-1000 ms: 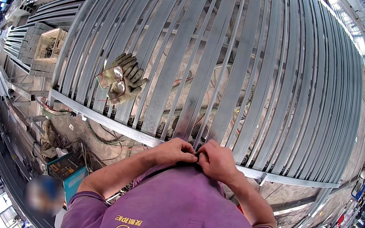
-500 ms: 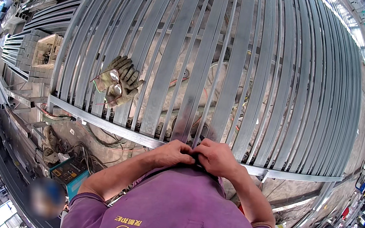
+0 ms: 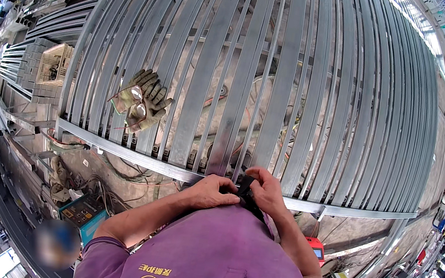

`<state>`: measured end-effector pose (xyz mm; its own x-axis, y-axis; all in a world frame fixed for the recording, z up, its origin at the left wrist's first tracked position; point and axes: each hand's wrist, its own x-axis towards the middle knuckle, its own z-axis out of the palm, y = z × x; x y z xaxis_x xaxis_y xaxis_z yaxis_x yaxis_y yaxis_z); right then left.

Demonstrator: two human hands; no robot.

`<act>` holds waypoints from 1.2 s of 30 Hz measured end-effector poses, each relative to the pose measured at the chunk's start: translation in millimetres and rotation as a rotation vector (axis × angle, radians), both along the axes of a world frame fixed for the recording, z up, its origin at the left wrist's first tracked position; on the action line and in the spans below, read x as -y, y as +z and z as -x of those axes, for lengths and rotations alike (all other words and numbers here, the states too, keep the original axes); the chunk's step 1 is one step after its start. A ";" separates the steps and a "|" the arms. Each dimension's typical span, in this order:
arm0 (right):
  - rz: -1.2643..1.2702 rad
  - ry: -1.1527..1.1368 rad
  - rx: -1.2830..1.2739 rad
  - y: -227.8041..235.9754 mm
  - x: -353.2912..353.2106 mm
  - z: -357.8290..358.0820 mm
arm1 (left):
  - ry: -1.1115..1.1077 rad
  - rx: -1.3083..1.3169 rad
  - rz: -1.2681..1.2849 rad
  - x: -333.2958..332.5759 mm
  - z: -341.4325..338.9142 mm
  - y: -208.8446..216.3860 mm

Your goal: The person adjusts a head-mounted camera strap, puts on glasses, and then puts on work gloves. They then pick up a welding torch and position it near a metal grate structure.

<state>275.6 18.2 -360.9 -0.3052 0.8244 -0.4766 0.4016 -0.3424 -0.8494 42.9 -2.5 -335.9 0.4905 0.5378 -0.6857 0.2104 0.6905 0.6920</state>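
A: Where is the black strap (image 3: 246, 191), and what do the 2 hands do with it?

B: It is at the person's waist, by the far edge of the purple shirt (image 3: 207, 250) and just near of the table (image 3: 135, 156). The right hand (image 3: 264, 191) pinches it between thumb and curled fingers. The left hand (image 3: 215, 190) has its fingers bent in against the strap's left side; whether they pinch it too, I cannot tell

A: Why hold it from 2 sides?

B: My reading is that 1 hand steadies the limp strap for the other. Forearms tucked in from left and right put the fingertips right at the waist

A: And the gloves (image 3: 148, 120)?

B: 2 of them lie on the metal bars (image 3: 284, 79), to the left and farther off than the hands. Bare fingers probably feel a thin strap better, and that spot looks within easy reach

A: Why do the glasses (image 3: 139, 109) rest on them?

B: Perhaps the cloth cushions the lenses from hard metal, and bridges the gaps between bars so nothing drops through

A: What about the blue machine (image 3: 85, 215)?

B: It stands at the near left, off the table, which presumably leaves the bars free of its bulk
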 end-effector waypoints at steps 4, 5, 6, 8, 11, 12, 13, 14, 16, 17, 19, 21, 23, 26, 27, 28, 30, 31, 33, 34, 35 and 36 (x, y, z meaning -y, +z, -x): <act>-0.323 0.298 0.068 34.4 -19.0 -1.1 | -0.019 -0.013 -0.081 -3.8 4.7 9.5; -0.294 0.358 0.080 38.6 -21.6 -0.8 | -0.007 0.008 -0.067 -2.6 6.1 7.2; -0.320 0.364 0.086 35.4 -23.0 -1.7 | 0.004 0.027 -0.052 -1.3 7.1 4.4; -0.372 0.377 0.099 24.8 -24.2 -4.2 | 0.019 0.047 -0.040 0.3 7.3 3.0; -0.306 0.260 0.126 22.7 -21.9 5.1 | 0.017 0.012 -0.037 -0.2 1.9 1.2; -0.224 0.214 0.093 23.7 -22.2 9.4 | 0.007 -0.029 -0.029 -0.2 -2.1 -2.4; -0.141 0.169 0.060 26.2 -22.9 14.2 | -0.002 -0.071 -0.021 -0.4 -5.6 -4.3; -0.059 0.123 0.028 29.0 -24.1 18.8 | 0.043 -0.044 -0.005 0.2 -8.5 -4.3; -0.047 0.120 0.008 36.4 -29.5 26.6 | 0.130 0.010 0.032 -0.7 -13.0 0.5; -0.041 0.119 -0.001 38.2 -32.3 29.5 | 0.119 0.004 0.030 -0.8 -11.1 -0.3; -0.041 0.142 -0.002 37.5 -35.3 32.6 | 0.093 -0.010 0.027 -3.9 -3.8 1.2; -0.034 0.162 -0.012 34.3 -36.1 38.2 | 0.073 -0.009 0.070 -11.2 2.8 16.6; -0.019 0.177 -0.032 28.4 -35.1 47.2 | 0.105 -0.002 0.110 -13.7 5.2 23.8; 0.059 0.213 -0.011 33.6 -44.3 57.6 | 0.243 0.028 0.155 -9.0 4.8 21.3; 0.059 0.228 -0.018 33.3 -47.1 59.5 | 0.287 0.041 0.166 -7.9 4.5 17.2; 0.060 0.243 -0.024 33.0 -49.7 61.2 | 0.331 0.055 0.177 -7.3 4.4 14.7; 0.074 0.256 -0.034 32.2 -54.9 65.2 | 0.382 0.074 0.172 -8.0 4.6 13.4; 0.087 0.255 -0.038 31.7 -57.5 67.6 | 0.408 0.084 0.170 -8.5 5.1 13.3; 0.130 0.244 -0.063 30.8 -60.0 69.8 | 0.384 0.071 0.132 -8.5 8.9 7.3; 0.159 0.234 -0.084 30.0 -60.6 69.9 | 0.373 0.065 0.113 -8.8 10.3 5.7; 0.189 0.223 -0.106 29.0 -60.8 69.8 | 0.369 0.053 0.129 -9.1 10.8 5.6; 0.229 0.202 -0.111 26.4 -59.9 68.8 | 0.365 0.042 0.145 -11.6 10.7 10.6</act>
